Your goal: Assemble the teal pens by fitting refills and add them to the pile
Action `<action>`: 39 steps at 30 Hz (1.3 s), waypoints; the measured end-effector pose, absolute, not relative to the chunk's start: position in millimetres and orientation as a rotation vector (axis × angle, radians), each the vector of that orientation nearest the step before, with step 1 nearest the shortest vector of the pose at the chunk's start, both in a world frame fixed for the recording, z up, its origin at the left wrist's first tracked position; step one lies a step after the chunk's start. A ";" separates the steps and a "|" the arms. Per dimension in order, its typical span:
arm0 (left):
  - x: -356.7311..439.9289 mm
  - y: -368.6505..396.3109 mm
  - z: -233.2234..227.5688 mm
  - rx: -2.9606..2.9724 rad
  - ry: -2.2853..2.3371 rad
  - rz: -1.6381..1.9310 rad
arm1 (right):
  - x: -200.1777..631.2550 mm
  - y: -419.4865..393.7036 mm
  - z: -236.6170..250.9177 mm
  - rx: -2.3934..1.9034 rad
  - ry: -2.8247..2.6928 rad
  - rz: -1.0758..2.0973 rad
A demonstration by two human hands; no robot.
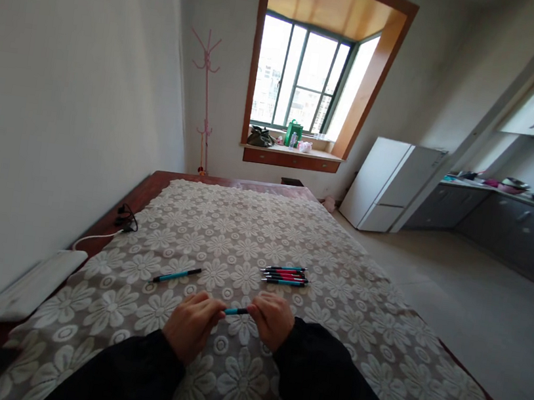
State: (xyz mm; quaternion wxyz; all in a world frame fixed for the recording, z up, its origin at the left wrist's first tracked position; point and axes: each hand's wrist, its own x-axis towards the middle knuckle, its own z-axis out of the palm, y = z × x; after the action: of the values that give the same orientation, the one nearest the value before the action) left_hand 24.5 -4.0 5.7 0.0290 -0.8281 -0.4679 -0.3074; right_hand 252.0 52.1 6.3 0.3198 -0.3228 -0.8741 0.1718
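Note:
Between my two hands is a blue and black pen (236, 311), held level just above the flowered tablecloth (244, 382). My left hand (193, 323) pinches its left end, and my right hand (271, 318) is closed on its right end. The fingers cover both ends, so only the middle part shows. Beyond my left hand, another blue and black pen (177, 275) lies at a slant on the cloth. A row of several pens (285, 275), some red and some blue with black parts, lies side by side past my right hand.
On the table's left edge sit a white power strip (34, 283) and a black cable (128, 218). A wall runs close along that side. Farther off stand a pink coat rack (207, 95), a window sill with bags, and a white refrigerator (391, 185).

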 end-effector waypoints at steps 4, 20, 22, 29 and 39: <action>23.2 -3.2 5.1 -2.498 -1.434 -1.019 | 246.3 52.3 -1.5 -0.941 -2.121 0.927; 25.6 -4.0 4.6 -2.788 -1.349 -1.055 | 251.8 44.1 12.1 -0.698 -2.152 0.584; 26.5 -4.9 5.2 -2.751 -1.351 -1.058 | 250.8 44.3 11.1 -0.744 -2.137 0.630; 24.4 -5.0 2.9 -2.490 -1.431 -1.281 | 248.5 44.4 3.7 -0.846 -1.974 0.603; 18.5 -4.0 6.2 -2.314 -1.477 -1.704 | 247.3 50.3 7.7 -0.826 -1.979 0.596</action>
State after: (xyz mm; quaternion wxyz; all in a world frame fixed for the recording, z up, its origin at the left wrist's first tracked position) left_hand 18.5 -4.0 6.2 -0.0448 -0.7154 -0.4567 -0.5270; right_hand 247.3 50.3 7.7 0.4419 -0.3328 -0.7976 0.2404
